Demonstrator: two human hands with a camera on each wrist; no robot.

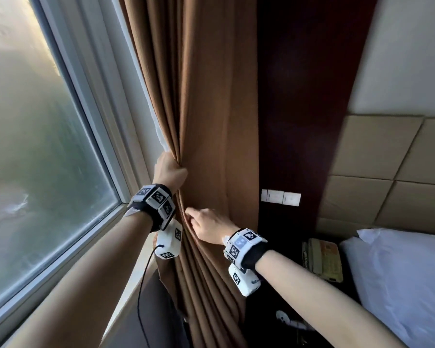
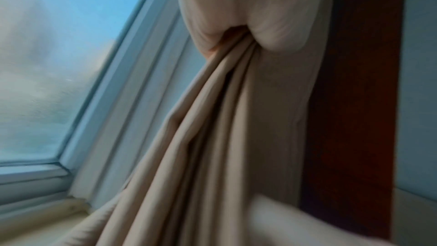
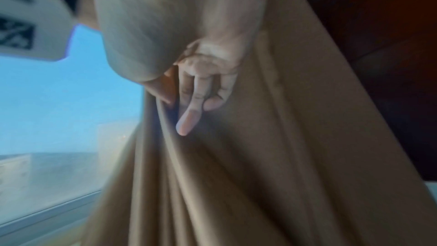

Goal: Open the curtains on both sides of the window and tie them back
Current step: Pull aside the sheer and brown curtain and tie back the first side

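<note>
The brown curtain (image 1: 211, 109) hangs gathered at the right side of the window (image 1: 35, 146). My left hand (image 1: 170, 169) grips the bunched folds at about sill height; in the left wrist view the curtain (image 2: 236, 119) funnels into the left hand (image 2: 236, 16), whose fingers are hidden by cloth. Just below, my right hand (image 1: 206, 226) reaches into the pleats. In the right wrist view the right hand (image 3: 187, 111) has straight fingers (image 3: 189, 119) lying against the curtain (image 3: 260, 156), with the thumb behind one fold. No tie-back is visible.
A dark wood panel (image 1: 299, 96) with a white switch plate (image 1: 280, 197) stands right of the curtain. Below it sit a telephone (image 1: 323, 259), a white pillow (image 1: 399, 272) and a padded headboard (image 1: 387, 172). The window sill (image 1: 68, 252) runs at lower left.
</note>
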